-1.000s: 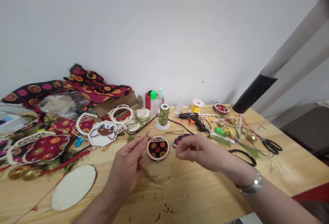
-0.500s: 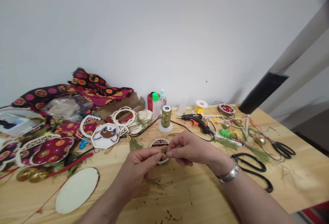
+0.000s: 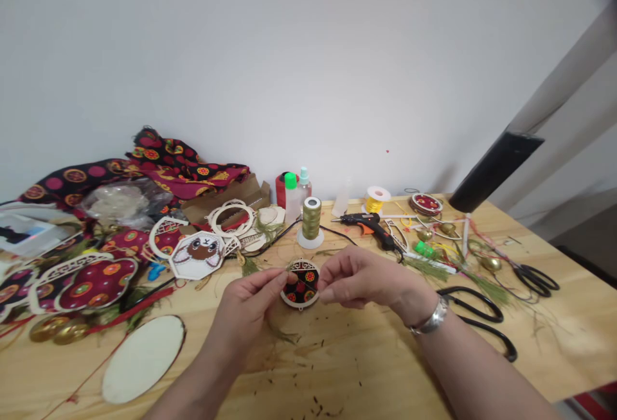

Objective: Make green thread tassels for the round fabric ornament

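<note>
My left hand (image 3: 250, 311) and my right hand (image 3: 361, 279) hover over the wooden table (image 3: 385, 356), each with thumb and fingers pinched together. A thin olive thread stretches between the two pinches. It passes just above a small round wooden ornament (image 3: 299, 283) with black, red-dotted fabric, which lies on the table between my hands. A spool of olive thread (image 3: 311, 221) stands just behind the ornament. My right wrist wears a silver watch (image 3: 431, 320).
A black glue gun (image 3: 369, 224) and a yellow cord spool (image 3: 375, 200) lie behind my right hand. Black scissors (image 3: 477, 317) rest to the right. Patterned fabric (image 3: 159, 163), several fabric ornaments and wooden frames crowd the left. A white oval (image 3: 142, 359) lies front left.
My hands met over the ornament, then drew a little apart, pulling the thread taut between them. The ornament shows again between them.
</note>
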`<state>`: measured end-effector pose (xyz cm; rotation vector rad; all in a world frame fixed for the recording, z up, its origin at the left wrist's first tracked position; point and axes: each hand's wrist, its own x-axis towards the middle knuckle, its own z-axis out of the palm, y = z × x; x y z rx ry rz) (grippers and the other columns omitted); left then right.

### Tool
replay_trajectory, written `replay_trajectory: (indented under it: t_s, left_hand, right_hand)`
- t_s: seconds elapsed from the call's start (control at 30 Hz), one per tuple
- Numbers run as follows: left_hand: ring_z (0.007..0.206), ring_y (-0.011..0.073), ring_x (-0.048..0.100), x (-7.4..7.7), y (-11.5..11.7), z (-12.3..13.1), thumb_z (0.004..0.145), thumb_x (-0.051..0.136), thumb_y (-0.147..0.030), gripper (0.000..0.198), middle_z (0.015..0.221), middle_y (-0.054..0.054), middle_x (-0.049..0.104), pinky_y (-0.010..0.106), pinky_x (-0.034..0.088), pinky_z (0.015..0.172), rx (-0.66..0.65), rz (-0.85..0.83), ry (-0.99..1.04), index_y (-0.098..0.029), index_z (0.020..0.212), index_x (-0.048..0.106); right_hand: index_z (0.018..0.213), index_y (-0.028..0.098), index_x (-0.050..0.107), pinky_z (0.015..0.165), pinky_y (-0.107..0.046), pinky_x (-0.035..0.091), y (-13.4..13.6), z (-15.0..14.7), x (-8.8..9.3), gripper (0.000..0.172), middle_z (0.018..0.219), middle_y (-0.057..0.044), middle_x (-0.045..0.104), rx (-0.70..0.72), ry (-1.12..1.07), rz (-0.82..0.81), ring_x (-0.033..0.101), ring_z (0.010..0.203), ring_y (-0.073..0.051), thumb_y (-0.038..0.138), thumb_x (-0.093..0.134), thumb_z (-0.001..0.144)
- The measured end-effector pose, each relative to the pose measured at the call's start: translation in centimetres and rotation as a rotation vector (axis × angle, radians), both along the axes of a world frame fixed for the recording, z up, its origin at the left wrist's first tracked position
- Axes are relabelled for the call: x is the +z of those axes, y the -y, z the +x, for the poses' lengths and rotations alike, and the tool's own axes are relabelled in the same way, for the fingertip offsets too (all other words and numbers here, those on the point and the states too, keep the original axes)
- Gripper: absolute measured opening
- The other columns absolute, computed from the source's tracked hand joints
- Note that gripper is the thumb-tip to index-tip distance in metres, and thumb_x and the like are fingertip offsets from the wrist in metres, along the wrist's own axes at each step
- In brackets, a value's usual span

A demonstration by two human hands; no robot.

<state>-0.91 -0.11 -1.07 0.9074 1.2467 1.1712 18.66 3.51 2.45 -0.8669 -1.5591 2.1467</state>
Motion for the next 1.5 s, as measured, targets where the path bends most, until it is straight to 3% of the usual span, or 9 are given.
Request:
replay_trajectory:
  t_s: [0.27, 0.43, 0.57, 0.7, 0.8, 1.0, 1.17, 1.5]
  left_hand:
    - [0.039, 0.0054, 0.025, 0.5, 0.0, 0.3, 0.057, 0.078, -0.035, 0.024, 0.038, -0.007, 0.035, 0.019, 0.017, 0.036, 0.022, -0.029, -0.016, -0.015, 0.070, 0.077]
    - [0.041, 0.0045, 0.023, 0.6, -0.2, 0.2, 0.058, 0.078, -0.035, 0.034, 0.040, -0.009, 0.034, 0.018, 0.016, 0.036, 0.139, -0.041, 0.111, -0.014, 0.084, 0.076]
    - [0.040, 0.0047, 0.020, -0.2, 0.2, 0.2, 0.066, 0.073, -0.038, 0.033, 0.038, -0.010, 0.030, 0.019, 0.015, 0.038, 0.009, -0.023, 0.105, -0.013, 0.087, 0.074]
    - [0.039, 0.0054, 0.020, -0.9, 0.8, 0.6, 0.074, 0.066, -0.037, 0.024, 0.038, -0.010, 0.031, 0.021, 0.014, 0.039, -0.146, 0.004, -0.017, -0.014, 0.077, 0.072]
    - [0.041, 0.0056, 0.023, -0.8, 1.1, 0.8, 0.078, 0.061, -0.037, 0.026, 0.042, -0.007, 0.038, 0.022, 0.015, 0.040, -0.238, 0.018, -0.096, -0.015, 0.064, 0.067]
    - [0.043, 0.0068, 0.023, -0.6, 1.3, 0.8, 0.078, 0.059, -0.039, 0.027, 0.044, -0.009, 0.031, 0.021, 0.017, 0.041, -0.290, 0.029, -0.092, -0.016, 0.067, 0.064]
    - [0.042, 0.0063, 0.021, -1.0, 1.1, 0.7, 0.077, 0.062, -0.038, 0.024, 0.044, -0.009, 0.032, 0.021, 0.015, 0.041, -0.263, 0.015, -0.031, -0.016, 0.069, 0.067]
    - [0.040, 0.0045, 0.022, -1.2, 1.0, 0.8, 0.072, 0.068, -0.034, 0.020, 0.041, -0.008, 0.035, 0.019, 0.014, 0.039, -0.196, -0.013, 0.079, -0.014, 0.072, 0.072]
  right_hand:
    - [0.067, 0.011, 0.061, 0.037, -0.017, 0.019, -0.1, 0.6, -0.1, 0.010, 0.046, 0.009, 0.046, -0.058, -0.157, 0.031, 0.031, 0.038, -0.001, 0.018, 0.068, 0.068]
    - [0.068, 0.011, 0.062, 0.040, -0.016, 0.028, 0.1, 0.5, 0.0, 0.012, 0.050, 0.007, 0.049, 0.059, -0.037, 0.088, 0.037, 0.041, -0.002, 0.020, 0.070, 0.068]
    - [0.070, 0.011, 0.063, 0.041, -0.017, 0.030, 0.4, -0.2, 0.2, 0.017, 0.052, 0.006, 0.048, 0.093, 0.169, 0.235, 0.038, 0.043, -0.003, 0.027, 0.069, 0.070]
    - [0.070, 0.012, 0.065, 0.042, -0.016, 0.026, 0.6, -0.9, 0.4, 0.014, 0.052, 0.007, 0.044, 0.038, 0.348, 0.481, 0.033, 0.047, -0.003, 0.025, 0.064, 0.075]
    - [0.072, 0.012, 0.067, 0.043, -0.017, 0.025, 0.6, -1.0, 0.2, 0.012, 0.053, 0.007, 0.043, 0.039, 0.387, 0.561, 0.032, 0.049, -0.004, 0.023, 0.063, 0.075]
    - [0.074, 0.013, 0.066, 0.044, -0.018, 0.026, 0.1, -1.0, -0.4, 0.016, 0.053, 0.006, 0.045, -0.032, 0.386, 0.510, 0.033, 0.049, -0.005, 0.028, 0.062, 0.076]
    - [0.070, 0.013, 0.060, 0.042, -0.017, 0.024, 0.0, -1.2, -0.1, 0.010, 0.052, 0.008, 0.043, -0.092, 0.291, 0.371, 0.032, 0.045, -0.004, 0.019, 0.058, 0.078]
    - [0.067, 0.014, 0.058, 0.040, -0.017, 0.025, 0.0, -1.3, -0.6, 0.017, 0.048, 0.008, 0.043, -0.161, 0.235, 0.412, 0.033, 0.041, -0.004, 0.024, 0.057, 0.080]
